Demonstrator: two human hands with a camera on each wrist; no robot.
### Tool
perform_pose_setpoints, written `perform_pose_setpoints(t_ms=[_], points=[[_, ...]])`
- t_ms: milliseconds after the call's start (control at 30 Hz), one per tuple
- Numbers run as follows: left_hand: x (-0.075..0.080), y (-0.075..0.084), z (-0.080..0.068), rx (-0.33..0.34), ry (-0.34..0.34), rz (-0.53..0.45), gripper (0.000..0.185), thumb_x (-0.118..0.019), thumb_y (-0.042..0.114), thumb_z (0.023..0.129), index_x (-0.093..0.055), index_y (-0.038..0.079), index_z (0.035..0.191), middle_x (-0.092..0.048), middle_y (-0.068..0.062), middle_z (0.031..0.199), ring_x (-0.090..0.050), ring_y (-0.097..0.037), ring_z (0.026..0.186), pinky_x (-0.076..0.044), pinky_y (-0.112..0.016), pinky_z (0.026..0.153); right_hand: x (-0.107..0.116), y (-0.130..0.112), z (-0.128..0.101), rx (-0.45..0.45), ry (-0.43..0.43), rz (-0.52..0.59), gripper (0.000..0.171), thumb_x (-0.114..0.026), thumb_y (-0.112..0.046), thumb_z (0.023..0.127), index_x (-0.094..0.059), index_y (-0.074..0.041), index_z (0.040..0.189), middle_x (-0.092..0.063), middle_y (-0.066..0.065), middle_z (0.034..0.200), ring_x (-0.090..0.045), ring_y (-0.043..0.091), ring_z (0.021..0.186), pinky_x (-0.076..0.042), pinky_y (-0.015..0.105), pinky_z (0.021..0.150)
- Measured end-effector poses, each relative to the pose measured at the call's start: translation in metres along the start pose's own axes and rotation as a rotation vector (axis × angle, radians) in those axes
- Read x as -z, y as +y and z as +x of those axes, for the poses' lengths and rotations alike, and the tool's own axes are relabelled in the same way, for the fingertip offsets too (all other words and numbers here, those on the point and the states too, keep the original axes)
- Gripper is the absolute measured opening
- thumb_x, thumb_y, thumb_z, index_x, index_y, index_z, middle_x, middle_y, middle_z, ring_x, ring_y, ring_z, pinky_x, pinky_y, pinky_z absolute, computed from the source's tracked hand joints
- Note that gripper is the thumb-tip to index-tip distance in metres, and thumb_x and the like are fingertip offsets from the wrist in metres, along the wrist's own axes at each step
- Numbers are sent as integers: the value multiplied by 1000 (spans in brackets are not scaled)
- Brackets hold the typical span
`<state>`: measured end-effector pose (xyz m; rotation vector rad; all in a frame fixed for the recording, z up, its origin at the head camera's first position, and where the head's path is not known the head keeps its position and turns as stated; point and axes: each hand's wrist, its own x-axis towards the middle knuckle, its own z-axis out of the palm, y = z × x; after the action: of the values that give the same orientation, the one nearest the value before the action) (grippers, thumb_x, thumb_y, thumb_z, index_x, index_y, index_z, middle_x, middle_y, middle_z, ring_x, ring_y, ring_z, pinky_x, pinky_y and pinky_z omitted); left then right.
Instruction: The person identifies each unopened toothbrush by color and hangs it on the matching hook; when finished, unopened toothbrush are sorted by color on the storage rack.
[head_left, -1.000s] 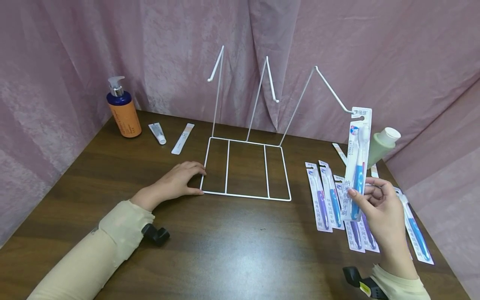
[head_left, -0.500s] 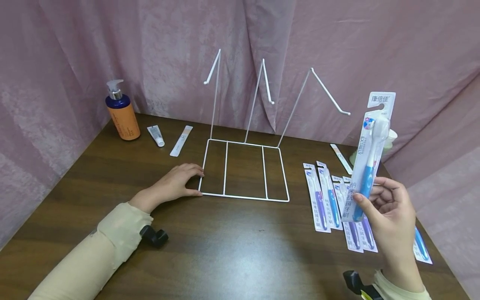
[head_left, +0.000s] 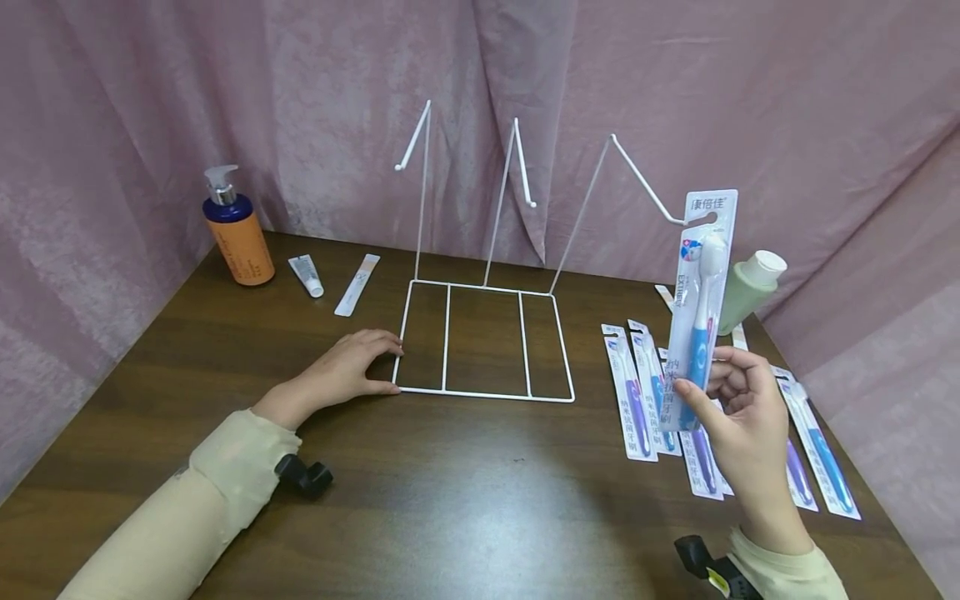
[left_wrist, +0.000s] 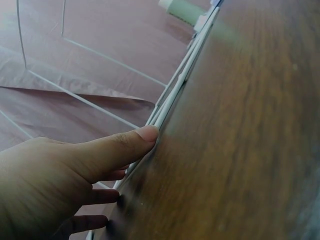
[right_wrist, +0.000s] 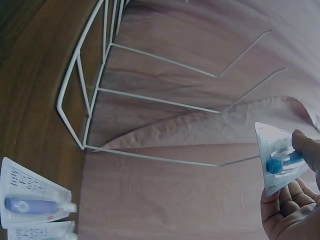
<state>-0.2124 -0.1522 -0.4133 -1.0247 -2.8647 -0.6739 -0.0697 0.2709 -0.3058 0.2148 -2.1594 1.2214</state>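
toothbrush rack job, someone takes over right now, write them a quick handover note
Left hand: open, resting on the table, fingers at the rack base's front left corner.
Right hand: pinches a blue toothbrush pack by its lower end, upright, its top close to the right hook; whether it is on the hook cannot be told.
Done: nothing hangs on the left or middle hook.
Left: the held pack, plus the packs on the table right of the rack.
A pump bottle, a small tube and a green bottle stand aside.

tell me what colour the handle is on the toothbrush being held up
Blue, with a white head, inside its clear pack pinched by the right hand. The head view shows it best.
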Motion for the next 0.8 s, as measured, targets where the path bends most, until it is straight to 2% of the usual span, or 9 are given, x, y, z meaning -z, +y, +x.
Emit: perform_pose_setpoints(t_ms=[333,600,733,800], points=[[1,1,1,-11,6,2,52,-79,36,77,-65,5,116,-59,-14,129,-51,-34,125,-38,-56,105,-12,13,7,23,18,88,58,-65,23,74,-53,-18,113,-63,-14,82,-56,-2,67,-45,8,61],[0,1,2,-11,5,1,51,-79,35,76,-65,5,115,-59,-14,128,-51,-34,124,-38,-55,104,-25,22,19,-87,11,38,51,-67,14,79,-49,-19,112,-60,-19,80,-56,-4,68,-45,8,63],[0,1,1,-11,6,-3,51,-79,35,76,-65,5,115,-59,-14,129,-51,-34,124,-38,-55,104,-32,28,26,-87,8,13,43,-69,10,80,-50,-11,113,-59,-20,80,-56,-5,69,-46,7,64],[0,1,1,-9,5,-3,51,-79,35,77,-65,5,115,-59,-14,129,-51,-34,125,-38,-55,105,-35,31,29,-85,4,-3,41,-69,8,81,-50,-2,116,-59,-21,81,-56,-6,69,-45,7,64]])
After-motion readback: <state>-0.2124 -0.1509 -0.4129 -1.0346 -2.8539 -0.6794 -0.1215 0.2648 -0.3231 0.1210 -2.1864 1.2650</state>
